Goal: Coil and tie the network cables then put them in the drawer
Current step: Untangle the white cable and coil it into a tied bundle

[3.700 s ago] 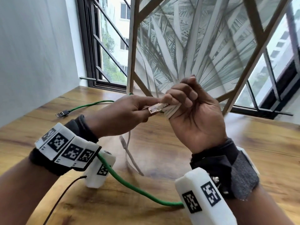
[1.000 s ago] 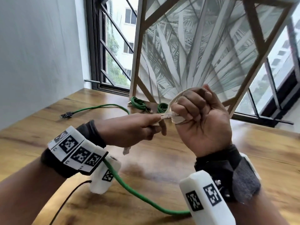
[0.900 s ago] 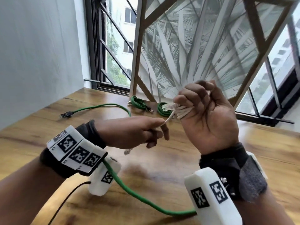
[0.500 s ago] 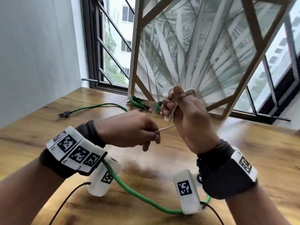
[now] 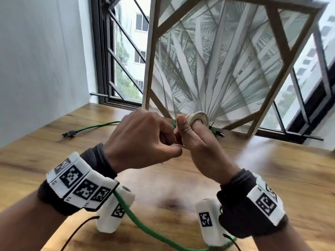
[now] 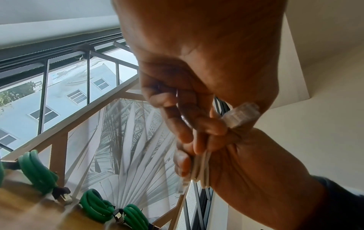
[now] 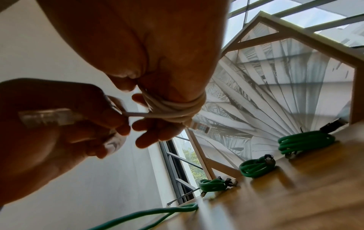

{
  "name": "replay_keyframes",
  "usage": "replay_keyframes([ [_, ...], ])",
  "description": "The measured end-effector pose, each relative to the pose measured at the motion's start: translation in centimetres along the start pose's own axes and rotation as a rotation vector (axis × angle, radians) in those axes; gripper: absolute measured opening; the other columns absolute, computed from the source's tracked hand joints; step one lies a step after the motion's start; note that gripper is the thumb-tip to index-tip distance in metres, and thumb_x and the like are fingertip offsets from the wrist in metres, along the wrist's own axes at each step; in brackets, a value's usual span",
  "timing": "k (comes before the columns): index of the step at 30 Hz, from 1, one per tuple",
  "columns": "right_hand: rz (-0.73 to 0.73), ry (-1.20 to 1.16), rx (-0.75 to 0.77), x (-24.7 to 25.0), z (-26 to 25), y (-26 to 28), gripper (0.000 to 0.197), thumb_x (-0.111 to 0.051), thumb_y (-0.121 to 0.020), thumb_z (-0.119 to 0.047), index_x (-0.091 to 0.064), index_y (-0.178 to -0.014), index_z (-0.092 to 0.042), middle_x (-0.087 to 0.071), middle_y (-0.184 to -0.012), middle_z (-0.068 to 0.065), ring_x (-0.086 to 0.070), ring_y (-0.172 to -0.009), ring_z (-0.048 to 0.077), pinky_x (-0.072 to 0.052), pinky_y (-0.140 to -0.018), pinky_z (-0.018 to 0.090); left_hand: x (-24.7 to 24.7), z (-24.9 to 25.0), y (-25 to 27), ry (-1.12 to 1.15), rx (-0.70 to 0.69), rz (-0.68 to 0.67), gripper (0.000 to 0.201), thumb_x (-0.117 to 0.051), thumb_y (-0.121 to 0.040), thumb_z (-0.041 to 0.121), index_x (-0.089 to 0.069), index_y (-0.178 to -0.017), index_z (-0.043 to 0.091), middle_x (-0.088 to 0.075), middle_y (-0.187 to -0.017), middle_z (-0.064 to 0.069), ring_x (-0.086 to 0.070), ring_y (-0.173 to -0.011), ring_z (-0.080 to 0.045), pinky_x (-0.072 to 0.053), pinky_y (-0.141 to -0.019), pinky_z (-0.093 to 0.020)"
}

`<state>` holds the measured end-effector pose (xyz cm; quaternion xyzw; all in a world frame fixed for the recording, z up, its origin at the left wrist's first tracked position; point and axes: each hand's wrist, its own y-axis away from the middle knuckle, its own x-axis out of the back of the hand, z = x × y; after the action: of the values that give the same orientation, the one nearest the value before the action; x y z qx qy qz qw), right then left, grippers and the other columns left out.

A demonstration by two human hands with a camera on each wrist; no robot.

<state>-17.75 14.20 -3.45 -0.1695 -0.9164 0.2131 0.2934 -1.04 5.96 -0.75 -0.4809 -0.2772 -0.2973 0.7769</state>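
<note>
Since 0.5 s ago the right hand (image 5: pixel 203 147) has turned thumb-up and the left hand (image 5: pixel 143 140) has closed in until the 2 touch. Both are held above the desk (image 5: pixel 181 178).

Nearest, a loose green cable (image 5: pixel 143 227) crosses the desk's near edge under the wrists. The white cable (image 5: pixel 198 116) is coiled in several turns around the right hand's fingers, which curl to grip the coil; a clear plug (image 7: pixel 199 128) pokes out beside the wraps. The left hand pinches the cable's free end, thumb against fingertips, with the other clear plug (image 6: pixel 241 115) lying in that hand. A short strand runs taut from this pinch to the coil.

Farther off, toward the desk's left edge, another green cable (image 5: pixel 94 126) ends in a dark plug (image 5: pixel 68 134). Along the far edge, at the foot of a wood-framed palm-leaf panel (image 5: pixel 217 60), the right wrist view shows 3 tied green coils (image 7: pixel 256 168). Behind is a barred window (image 5: pixel 125 51).
</note>
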Motion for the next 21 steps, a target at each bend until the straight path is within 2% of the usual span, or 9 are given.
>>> replay_keyframes([
  [3,-0.064,0.007,-0.010,0.0,0.2,-0.1,0.061,-0.037,-0.102,-0.060,-0.053,-0.076,-0.008,-0.053,-0.066,-0.002,-0.050,-0.064,0.017,-0.042,-0.064,0.045,-0.1,-0.1,-0.1,0.029,-0.034,0.036,0.014,-0.079,-0.067,0.038,-0.076,-0.059,0.027,-0.061,-0.047,0.020,-0.063,-0.049,0.003,-0.048,-0.050,-0.024],
  [6,-0.154,-0.018,-0.045,0.4,0.1,-0.1,0.063,-0.038,-0.104,-0.057,-0.055,-0.078,-0.003,-0.056,-0.061,0.003,-0.056,-0.059,0.024,-0.049,-0.061,0.052,-0.2,0.0,-0.2,0.098,-0.055,0.040,0.019,-0.078,-0.067,0.045,-0.075,-0.059,0.027,-0.065,-0.052,0.014,-0.066,-0.051,-0.004,-0.048,-0.048,-0.026],
  [8,-0.207,-0.067,-0.052,0.9,-0.2,-0.1,0.058,-0.039,-0.107,-0.049,-0.054,-0.080,0.000,-0.051,-0.062,0.005,-0.050,-0.057,0.023,-0.043,-0.057,0.045,-0.1,0.0,-0.2,0.125,-0.070,0.027,0.019,-0.077,-0.068,0.045,-0.076,-0.062,0.027,-0.069,-0.057,0.012,-0.067,-0.055,-0.008,-0.050,-0.050,-0.027],
  [10,-0.239,-0.176,-0.069,1.2,-0.6,0.0,0.047,-0.042,-0.106,-0.036,-0.053,-0.080,0.001,-0.044,-0.067,0.010,-0.041,-0.060,0.025,-0.036,-0.055,0.038,0.0,-0.2,-0.2,0.152,-0.066,0.025,0.014,-0.082,-0.069,0.040,-0.077,-0.065,0.028,-0.071,-0.062,0.012,-0.068,-0.058,-0.009,-0.050,-0.052,-0.024],
  [13,-0.265,-0.303,-0.130,1.3,-1.2,0.2,0.028,-0.044,-0.098,-0.024,-0.052,-0.079,-0.006,-0.041,-0.073,0.011,-0.037,-0.062,0.022,-0.032,-0.055,0.034,0.1,-0.4,-0.3,0.199,-0.035,0.030,0.014,-0.088,-0.071,0.037,-0.078,-0.067,0.028,-0.073,-0.066,0.011,-0.068,-0.062,-0.010,-0.051,-0.056,-0.026],
  [15,-0.302,-0.367,-0.179,1.1,-1.6,0.4,0.019,-0.049,-0.088,-0.025,-0.051,-0.078,-0.009,-0.040,-0.071,0.011,-0.037,-0.059,0.017,-0.030,-0.054,0.031,0.2,-0.3,-0.4,0.270,-0.018,0.019,0.011,-0.088,-0.073,0.031,-0.078,-0.071,0.026,-0.074,-0.069,0.008,-0.069,-0.063,-0.013,-0.055,-0.059,-0.035],
  [17,-0.349,-0.413,-0.220,1.0,-1.9,0.6,0.026,-0.054,-0.074,-0.034,-0.049,-0.077,-0.009,-0.042,-0.065,0.008,-0.038,-0.058,0.015,-0.030,-0.053,0.028,0.4,-0.1,-0.3,0.317,-0.034,-0.011,0.009,-0.087,-0.072,0.027,-0.079,-0.078,0.025,-0.075,-0.072,0.005,-0.070,-0.066,-0.014,-0.054,-0.062,-0.032],
  [19,-0.381,-0.465,-0.250,0.9,-1.9,0.8,0.032,-0.054,-0.069,-0.041,-0.047,-0.075,-0.010,-0.047,-0.065,0.002,-0.039,-0.059,0.016,-0.030,-0.056,0.029,0.5,-0.2,-0.4,0.357,-0.078,-0.032,0.020,-0.086,-0.071,0.030,-0.077,-0.088,0.024,-0.074,-0.082,0.002,-0.069,-0.077,-0.017,-0.050,-0.068,-0.029],
  [21,-0.420,-0.539,-0.247,0.9,-1.9,0.8,0.025,-0.055,-0.073,-0.040,-0.052,-0.073,-0.015,-0.051,-0.065,-0.001,-0.038,-0.060,0.016,-0.027,-0.059,0.033,0.4,-0.5,-0.5,0.471,-0.102,-0.035,0.040,-0.083,-0.071,0.035,-0.072,-0.105,0.018,-0.071,-0.100,-0.001,-0.066,-0.094,-0.022,-0.049,-0.078,-0.038],
])
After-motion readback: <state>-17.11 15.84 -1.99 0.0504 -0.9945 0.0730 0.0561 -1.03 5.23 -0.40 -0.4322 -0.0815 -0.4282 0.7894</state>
